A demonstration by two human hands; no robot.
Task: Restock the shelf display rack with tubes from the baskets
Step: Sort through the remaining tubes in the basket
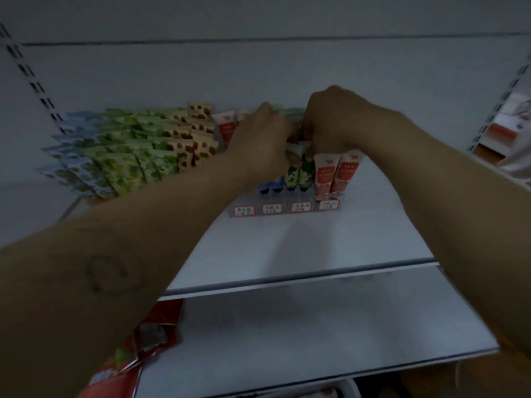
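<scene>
A clear display rack (287, 206) with small price labels stands on the upper white shelf (316, 248). Upright in it are blue tubes (271, 186), green tubes (298, 175) and two red tubes (336, 175); more red tubes (227, 126) show at the back. My left hand (264, 139) and my right hand (330, 122) meet over the middle of the rack, fingers closed around the tops of the green tubes. Blur and the fingers hide exactly which tube each hand grips.
Rows of green, blue and red-patterned sachets (123, 150) fill the shelf left of the rack. A lower shelf (316, 334) lies nearer me, with red snack packets (138, 354) at its left. A white basket rim (344, 389) shows at the bottom. Slotted uprights (31, 79) frame the bay.
</scene>
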